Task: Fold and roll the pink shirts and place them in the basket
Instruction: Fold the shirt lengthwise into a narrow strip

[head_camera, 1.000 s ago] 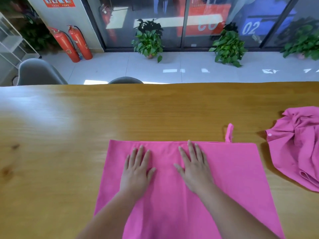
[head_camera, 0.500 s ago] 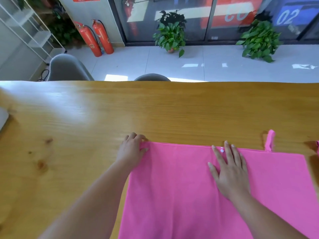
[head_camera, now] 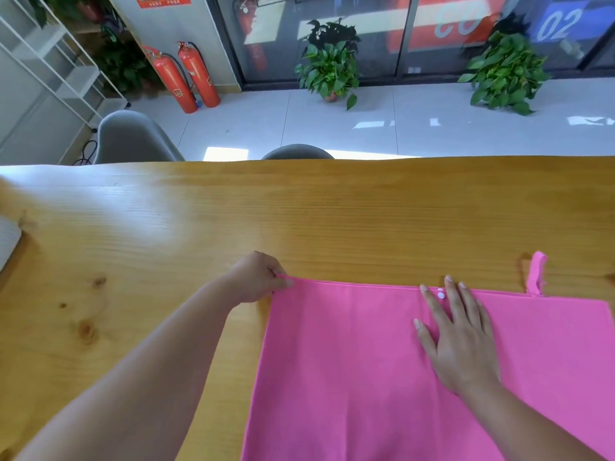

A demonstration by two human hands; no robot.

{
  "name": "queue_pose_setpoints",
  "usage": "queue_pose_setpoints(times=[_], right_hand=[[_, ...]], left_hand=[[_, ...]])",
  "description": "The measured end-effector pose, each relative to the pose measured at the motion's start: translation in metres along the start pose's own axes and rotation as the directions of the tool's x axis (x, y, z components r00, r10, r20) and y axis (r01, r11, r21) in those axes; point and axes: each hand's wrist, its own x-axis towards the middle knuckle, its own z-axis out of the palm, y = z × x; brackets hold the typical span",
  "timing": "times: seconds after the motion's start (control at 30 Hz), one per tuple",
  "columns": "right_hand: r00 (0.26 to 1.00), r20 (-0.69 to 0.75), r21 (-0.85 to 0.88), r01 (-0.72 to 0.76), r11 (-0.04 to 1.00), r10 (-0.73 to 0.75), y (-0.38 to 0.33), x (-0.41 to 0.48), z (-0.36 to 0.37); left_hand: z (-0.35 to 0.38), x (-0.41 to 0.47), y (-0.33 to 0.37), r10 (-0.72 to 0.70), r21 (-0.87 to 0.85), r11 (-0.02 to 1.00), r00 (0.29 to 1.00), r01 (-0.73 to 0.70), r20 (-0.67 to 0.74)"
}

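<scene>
A flat pink shirt (head_camera: 349,361) lies spread on the wooden table (head_camera: 299,211), reaching the lower right edge of the view. A small pink loop (head_camera: 536,272) sticks out past its far edge. My left hand (head_camera: 258,277) pinches the shirt's far left corner with curled fingers. With its fingers straight, my right hand (head_camera: 456,331) lies flat on the cloth near the far edge, beside a white button (head_camera: 441,295). No basket is in view.
Two grey chairs (head_camera: 133,138) stand behind the table's far edge. Beyond them are two red fire extinguishers (head_camera: 183,78), potted plants (head_camera: 329,64) and a white shelf (head_camera: 50,61). A pale object (head_camera: 6,241) touches the table's left edge.
My left hand slid from the middle of the cloth to its far left corner and curled onto it. The view turned left, so the crumpled pink shirt at the right left the frame.
</scene>
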Motion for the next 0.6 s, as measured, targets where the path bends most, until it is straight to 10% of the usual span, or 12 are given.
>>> queue_pose_setpoints(times=[0.17,0.23,0.3,0.33,0.4,0.5,0.6], right_hand=[[1.000,-0.004,0.002,-0.004,1.000,0.004,0.000,0.000,0.000],[1.000,0.003,-0.002,-0.001,1.000,0.001,-0.001,-0.001,0.000],[1.000,0.006,-0.015,0.000,1.000,0.000,-0.001,0.000,0.000],[1.000,0.007,-0.015,0.001,1.000,-0.001,-0.001,0.000,0.000],[1.000,0.003,-0.006,0.002,1.000,-0.002,-0.001,0.001,0.000],[1.000,0.005,0.001,0.003,1.000,-0.003,0.000,0.000,-0.001],[1.000,0.000,-0.002,0.002,1.000,-0.002,-0.001,-0.001,-0.002]], left_hand=[[-0.005,-0.043,0.042,0.322,-0.600,0.796,0.897,-0.083,0.302],[-0.006,-0.029,0.032,0.128,-0.134,0.985,0.985,-0.112,0.113],[-0.003,-0.021,0.027,0.003,0.528,0.849,0.997,0.038,-0.078],[0.001,-0.022,0.030,0.038,0.542,0.840,0.996,0.009,-0.076],[0.005,-0.033,0.040,0.168,0.032,0.985,0.981,-0.171,0.095],[-0.002,-0.059,0.053,0.346,-0.588,0.798,0.899,-0.130,0.271],[-0.011,-0.033,0.021,0.110,-0.085,0.990,0.993,-0.114,-0.050]])
